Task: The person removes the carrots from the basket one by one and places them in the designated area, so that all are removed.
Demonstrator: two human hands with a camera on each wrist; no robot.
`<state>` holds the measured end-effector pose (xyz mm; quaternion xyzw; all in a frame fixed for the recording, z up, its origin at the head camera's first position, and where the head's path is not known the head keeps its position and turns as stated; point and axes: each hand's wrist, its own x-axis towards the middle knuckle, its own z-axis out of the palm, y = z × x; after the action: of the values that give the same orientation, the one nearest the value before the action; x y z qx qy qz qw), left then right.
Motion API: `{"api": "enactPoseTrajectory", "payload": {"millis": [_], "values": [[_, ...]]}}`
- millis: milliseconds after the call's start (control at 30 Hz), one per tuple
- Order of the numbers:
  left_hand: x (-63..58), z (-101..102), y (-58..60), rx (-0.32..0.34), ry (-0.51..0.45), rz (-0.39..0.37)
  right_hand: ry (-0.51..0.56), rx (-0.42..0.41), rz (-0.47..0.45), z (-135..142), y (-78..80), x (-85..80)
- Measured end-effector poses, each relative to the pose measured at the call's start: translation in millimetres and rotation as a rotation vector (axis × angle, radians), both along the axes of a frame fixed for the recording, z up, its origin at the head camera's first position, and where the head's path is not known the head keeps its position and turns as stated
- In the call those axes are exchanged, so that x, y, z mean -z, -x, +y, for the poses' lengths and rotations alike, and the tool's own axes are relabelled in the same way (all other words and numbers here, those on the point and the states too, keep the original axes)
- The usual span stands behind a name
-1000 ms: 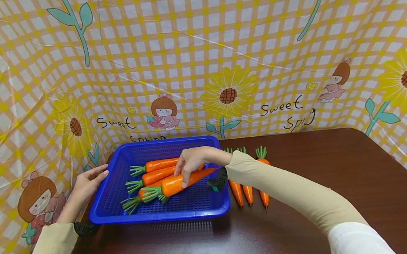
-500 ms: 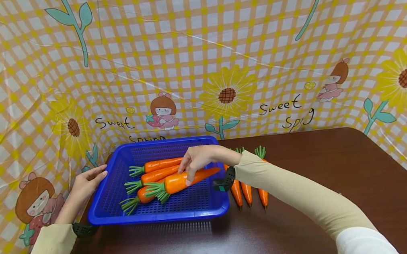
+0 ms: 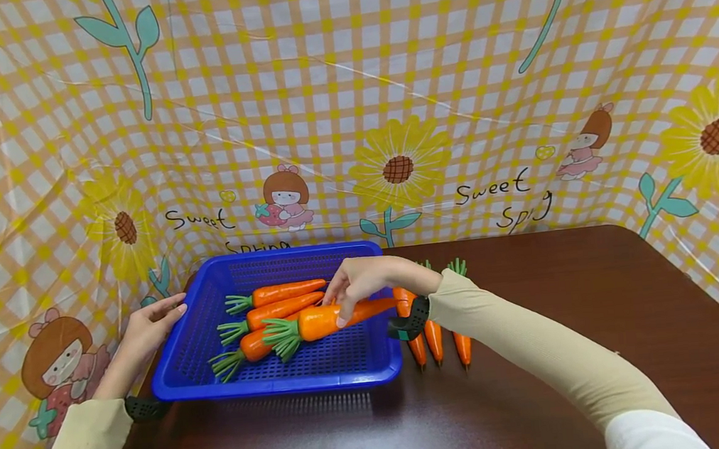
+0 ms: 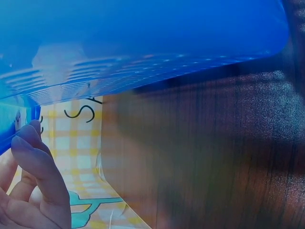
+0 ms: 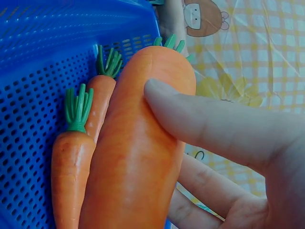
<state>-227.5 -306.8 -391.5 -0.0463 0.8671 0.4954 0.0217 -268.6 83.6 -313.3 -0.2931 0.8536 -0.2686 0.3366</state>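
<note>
My right hand (image 3: pixel 364 281) pinches an orange carrot (image 3: pixel 318 322) with green stalks between thumb and fingers. It is held over the blue basket (image 3: pixel 283 384), its tip reaching past the right rim in the head view. Under it, three carrots lie side by side in the basket, such as the back carrot (image 3: pixel 285 293) and the front carrot (image 3: pixel 257 345). The right wrist view shows the thumb (image 5: pixel 205 121) pressed on the thick end of the held carrot (image 5: pixel 138 138). At the basket's left rim, my left hand (image 3: pixel 146 332) holds the edge with thumb and fingertips (image 4: pixel 28 150).
Right of the basket, three more carrots lie on the dark brown table (image 3: pixel 566 306), among them the outermost carrot (image 3: pixel 463 347), partly behind the right sleeve (image 3: pixel 523 338). A checked cloth (image 3: pixel 321 78) with sunflowers hangs behind and at both sides.
My right hand has shifted to the right with the carrot, uncovering more of the carrots in the basket. The left hand has stayed on the rim, and the whole view has drifted slightly.
</note>
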Motion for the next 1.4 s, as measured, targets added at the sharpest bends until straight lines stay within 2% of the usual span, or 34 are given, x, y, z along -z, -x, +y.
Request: {"api": "enactPoseTrajectory", "payload": {"millis": [233,567,867,1400], "values": [[-0.3,0,-1.2,-0.01,0.054,0.018,0.008,0.025,0.005,7,-1.1,-1.6],[0.0,0,-0.8,-0.013,0.077,0.029,0.059,0.05,-0.021,19,-2.0,0.7],[2.1,-1,2.6,0.004,0.049,0.014,0.062,0.089,0.005,31,-2.9,4.1],[-0.6,4,-1.0,-0.014,-0.005,0.027,0.089,0.175,-0.032,52,-4.1,10.9]]}}
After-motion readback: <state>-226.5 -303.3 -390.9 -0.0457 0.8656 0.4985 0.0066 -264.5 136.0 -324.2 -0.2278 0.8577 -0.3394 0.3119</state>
